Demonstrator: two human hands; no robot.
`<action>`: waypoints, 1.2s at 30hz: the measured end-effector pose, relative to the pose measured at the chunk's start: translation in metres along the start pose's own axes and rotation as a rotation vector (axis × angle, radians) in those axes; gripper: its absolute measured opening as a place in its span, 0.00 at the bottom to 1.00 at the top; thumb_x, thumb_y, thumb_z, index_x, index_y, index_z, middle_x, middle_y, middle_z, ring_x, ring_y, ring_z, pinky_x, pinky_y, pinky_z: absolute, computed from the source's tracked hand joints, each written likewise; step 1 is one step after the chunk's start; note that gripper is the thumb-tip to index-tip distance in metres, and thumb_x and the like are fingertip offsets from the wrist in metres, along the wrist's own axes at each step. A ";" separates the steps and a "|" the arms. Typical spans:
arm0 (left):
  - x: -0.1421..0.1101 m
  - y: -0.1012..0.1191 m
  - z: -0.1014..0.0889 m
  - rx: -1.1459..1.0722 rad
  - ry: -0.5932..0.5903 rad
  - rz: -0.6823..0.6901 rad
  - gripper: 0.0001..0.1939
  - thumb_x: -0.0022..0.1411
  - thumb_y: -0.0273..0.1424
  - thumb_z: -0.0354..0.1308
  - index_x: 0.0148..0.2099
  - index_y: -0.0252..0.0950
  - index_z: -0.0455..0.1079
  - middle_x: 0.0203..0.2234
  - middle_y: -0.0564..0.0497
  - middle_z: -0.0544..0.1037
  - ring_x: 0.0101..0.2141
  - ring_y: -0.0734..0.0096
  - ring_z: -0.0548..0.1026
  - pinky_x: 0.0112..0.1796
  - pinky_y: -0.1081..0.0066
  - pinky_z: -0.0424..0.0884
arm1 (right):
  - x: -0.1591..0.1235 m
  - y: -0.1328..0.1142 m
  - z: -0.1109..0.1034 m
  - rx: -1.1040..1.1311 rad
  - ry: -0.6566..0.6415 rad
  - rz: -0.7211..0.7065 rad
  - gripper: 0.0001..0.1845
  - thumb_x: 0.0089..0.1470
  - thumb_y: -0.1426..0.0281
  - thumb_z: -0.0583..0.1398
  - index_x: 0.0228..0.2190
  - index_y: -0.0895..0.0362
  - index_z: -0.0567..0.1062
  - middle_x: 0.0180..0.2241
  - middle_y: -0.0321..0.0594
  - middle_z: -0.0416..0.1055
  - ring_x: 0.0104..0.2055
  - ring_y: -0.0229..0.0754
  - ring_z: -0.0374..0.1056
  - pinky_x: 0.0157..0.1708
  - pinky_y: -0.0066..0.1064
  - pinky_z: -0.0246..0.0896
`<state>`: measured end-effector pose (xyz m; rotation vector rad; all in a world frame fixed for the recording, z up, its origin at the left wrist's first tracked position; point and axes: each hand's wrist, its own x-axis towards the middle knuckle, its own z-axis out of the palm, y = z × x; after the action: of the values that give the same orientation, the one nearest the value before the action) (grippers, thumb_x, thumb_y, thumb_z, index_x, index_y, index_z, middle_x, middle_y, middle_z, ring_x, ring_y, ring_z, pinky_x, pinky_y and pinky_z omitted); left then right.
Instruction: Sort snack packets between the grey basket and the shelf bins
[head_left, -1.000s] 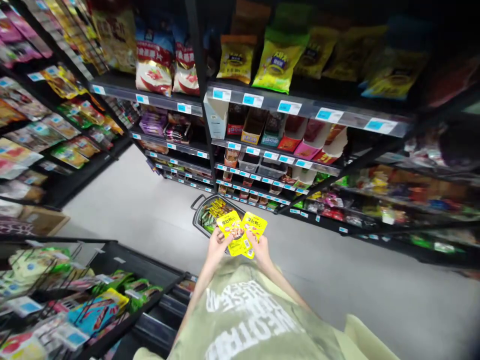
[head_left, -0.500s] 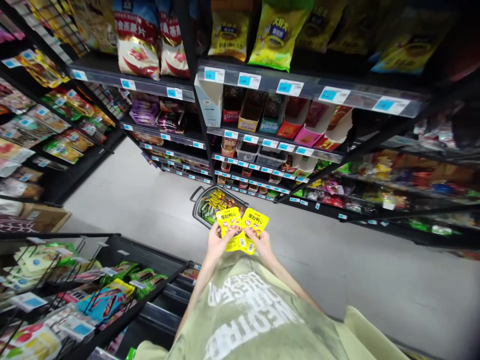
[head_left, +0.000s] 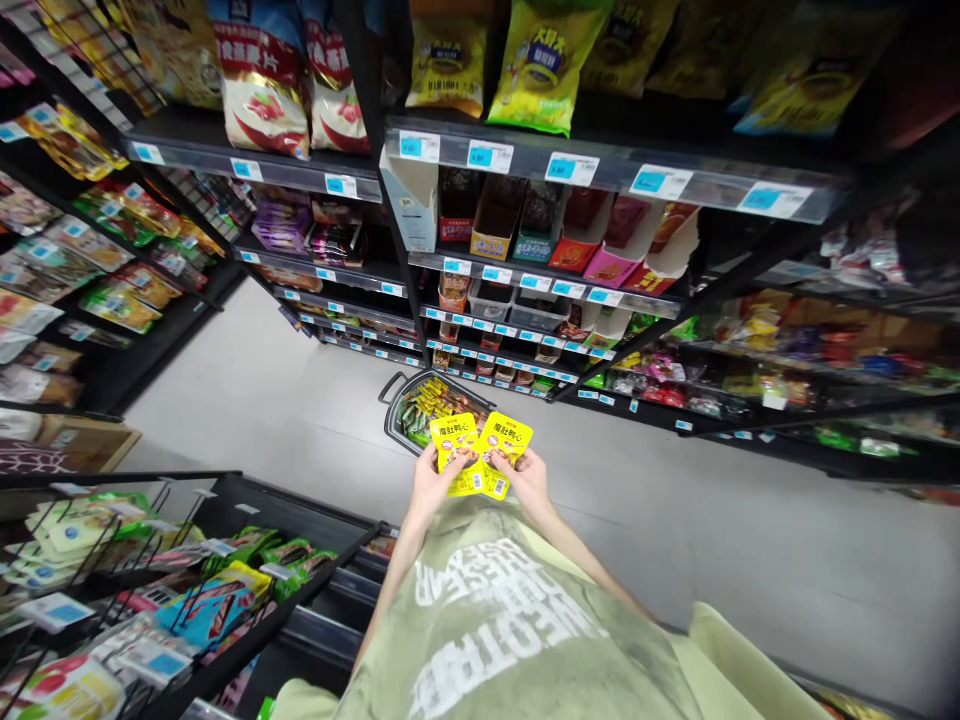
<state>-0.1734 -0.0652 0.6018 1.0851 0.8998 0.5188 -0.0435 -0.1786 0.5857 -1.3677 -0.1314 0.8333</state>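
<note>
Two flat yellow snack packets are held side by side in front of my body, printed faces up. My left hand (head_left: 433,478) grips the left yellow snack packet (head_left: 457,437), thumb across its front. The right yellow snack packet (head_left: 507,433) is pinched in my right hand (head_left: 529,480), again with the thumb on top. Their inner edges meet or overlap slightly. Beyond and below them a dark shopping basket (head_left: 393,397) stands on the floor, partly hidden by the packets. Inside it lie yellow and green small packages (head_left: 424,402).
Ahead rises a black shelf unit (head_left: 615,172) with snack bags (head_left: 541,65), open boxes (head_left: 536,240) and price tags. At lower left is a rack of hanging packs (head_left: 214,600). More shelves (head_left: 97,260) line the left side. Grey floor (head_left: 637,510) runs between them.
Both hands have risen slightly with the packets, which have turned more upright and straighter. The view has shifted a little, bringing the upper shelf nearer. Both grips stay the same.
</note>
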 end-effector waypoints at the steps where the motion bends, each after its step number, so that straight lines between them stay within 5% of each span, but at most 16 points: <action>1: 0.001 -0.001 0.000 -0.002 0.000 -0.005 0.27 0.50 0.41 0.69 0.49 0.34 0.70 0.45 0.41 0.80 0.43 0.57 0.79 0.44 0.63 0.75 | 0.000 0.000 0.000 -0.003 0.000 0.002 0.28 0.32 0.61 0.75 0.36 0.58 0.76 0.36 0.45 0.80 0.35 0.47 0.76 0.37 0.39 0.72; 8: 0.004 -0.007 -0.001 -0.084 0.019 -0.021 0.26 0.54 0.45 0.65 0.49 0.35 0.69 0.46 0.42 0.79 0.44 0.57 0.79 0.46 0.62 0.74 | 0.000 -0.001 0.001 0.008 0.002 -0.001 0.26 0.36 0.58 0.73 0.36 0.58 0.77 0.36 0.44 0.79 0.35 0.47 0.75 0.36 0.37 0.71; 12: 0.006 -0.011 -0.004 -0.067 0.031 0.008 0.24 0.55 0.45 0.64 0.49 0.35 0.69 0.44 0.44 0.80 0.42 0.59 0.79 0.45 0.64 0.74 | 0.003 -0.001 0.000 0.056 0.138 -0.022 0.21 0.44 0.54 0.69 0.34 0.57 0.77 0.33 0.40 0.79 0.33 0.42 0.74 0.36 0.34 0.70; 18: 0.006 -0.014 -0.007 0.031 0.125 0.044 0.22 0.55 0.44 0.64 0.47 0.35 0.71 0.41 0.45 0.80 0.41 0.61 0.79 0.42 0.66 0.74 | 0.005 -0.008 -0.001 0.128 0.279 0.045 0.23 0.42 0.51 0.68 0.31 0.56 0.75 0.29 0.36 0.77 0.27 0.41 0.72 0.31 0.33 0.69; 36: 0.003 -0.007 -0.004 -0.120 0.033 -0.066 0.23 0.52 0.46 0.66 0.41 0.31 0.78 0.30 0.46 0.81 0.28 0.65 0.76 0.31 0.70 0.69 | -0.001 -0.007 0.003 0.115 0.205 0.130 0.22 0.42 0.51 0.68 0.30 0.56 0.76 0.29 0.35 0.78 0.27 0.39 0.72 0.30 0.30 0.67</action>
<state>-0.1756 -0.0639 0.5936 0.9371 0.9191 0.5305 -0.0428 -0.1772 0.5931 -1.3547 0.1638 0.7907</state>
